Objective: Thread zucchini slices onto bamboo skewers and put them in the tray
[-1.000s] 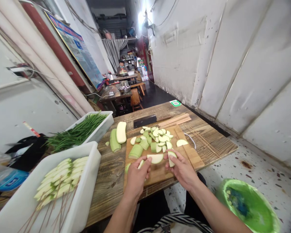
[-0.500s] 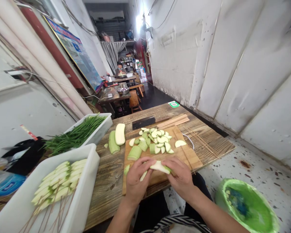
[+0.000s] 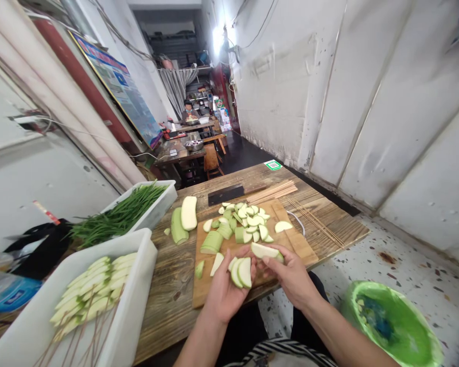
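My left hand [image 3: 226, 293] is cupped palm up around several pale green-edged zucchini slices [image 3: 240, 272]. Beside it, my right hand [image 3: 294, 275] pinches more zucchini [image 3: 265, 251] between thumb and fingers; how many slices are in that grip I cannot tell. Both hands are above the near edge of a wooden cutting board [image 3: 204, 294]. Beyond them on the board lie a pile of cut zucchini pieces [image 3: 252, 220] and a neat row of slices [image 3: 211, 242]. One loose slice [image 3: 217, 264] is just left of my left hand.
Two peeled zucchini halves [image 3: 188, 213] lie left of the board. Behind it are a dark-bladed cleaver [image 3: 226, 194] and bamboo skewers [image 3: 273, 191]. White trays hold skewered slices [image 3: 90, 290] and green chives [image 3: 118, 211]. A green-lined bin [image 3: 409, 331] stands at right. A person sits far back.
My hands have turned and parted the zucchini: slices now fan out in my left palm, with the rest in my right hand. A loose slice now shows on the board by my left hand.
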A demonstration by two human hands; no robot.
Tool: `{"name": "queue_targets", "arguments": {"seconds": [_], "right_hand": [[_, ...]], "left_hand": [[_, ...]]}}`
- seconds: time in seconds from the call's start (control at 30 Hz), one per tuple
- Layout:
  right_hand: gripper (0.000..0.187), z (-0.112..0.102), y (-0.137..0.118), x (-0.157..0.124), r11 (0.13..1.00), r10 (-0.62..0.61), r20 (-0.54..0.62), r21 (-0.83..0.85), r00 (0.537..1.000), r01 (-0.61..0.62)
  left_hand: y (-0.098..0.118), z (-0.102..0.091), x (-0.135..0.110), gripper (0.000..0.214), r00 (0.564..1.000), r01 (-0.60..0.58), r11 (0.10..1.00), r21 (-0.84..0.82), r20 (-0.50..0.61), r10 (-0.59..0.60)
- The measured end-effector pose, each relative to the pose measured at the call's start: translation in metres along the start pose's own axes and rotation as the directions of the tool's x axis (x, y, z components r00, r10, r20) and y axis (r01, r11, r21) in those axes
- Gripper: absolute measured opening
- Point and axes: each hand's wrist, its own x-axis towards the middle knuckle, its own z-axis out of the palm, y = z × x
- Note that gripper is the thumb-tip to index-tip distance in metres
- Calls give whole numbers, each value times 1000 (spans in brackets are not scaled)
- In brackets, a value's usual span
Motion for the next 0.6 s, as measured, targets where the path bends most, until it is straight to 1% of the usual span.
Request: {"name": "queue_targets", "arguments": {"seconds": [0.03, 0.1, 0.17, 0.23, 0.37, 0.43, 0.5, 0.53, 0.57, 0.6], "right_hand": [[31, -2, 1, 0, 993, 72, 28, 92, 997, -74], [36, -5, 4, 0, 971, 132, 55, 196, 990, -141], [39, -7, 6, 0, 962, 144, 53, 227, 988, -152], [40, -9, 8, 0, 959, 145, 56, 239, 988, -154], [37, -9, 10, -1, 961, 120, 44, 247, 992, -127], [35, -6, 12, -2, 979, 82, 16, 186, 996, -84], [32, -3, 14, -4, 1000, -23, -2, 21, 1000, 23], [30, 0, 15, -4, 990, -108, 4, -92, 994, 108], [30, 2, 16, -5, 957, -203, 26, -207, 979, 204], [30, 4, 17, -5, 904, -289, 65, -309, 955, 294]], "left_hand": [[-1, 0, 2, 28, 1000, -7, 999, -50, -30, 6], [-3, 1, 4, 27, 996, -55, 993, -109, -78, 46], [-4, 1, 5, 28, 993, -89, 989, -122, -87, 79], [-6, 1, 5, 29, 994, -92, 989, -120, -77, 83], [-9, 1, 6, 31, 993, -108, 988, -114, -60, 102], [-11, 3, 7, 30, 989, -138, 984, -110, -66, 131], [-13, 5, 9, 28, 979, -191, 977, -97, -85, 183], [-14, 6, 10, 26, 972, -223, 972, -79, -93, 215], [-15, 7, 11, 24, 964, -252, 966, -57, -96, 246], [-16, 8, 12, 24, 956, -282, 959, -33, -94, 278]]}}
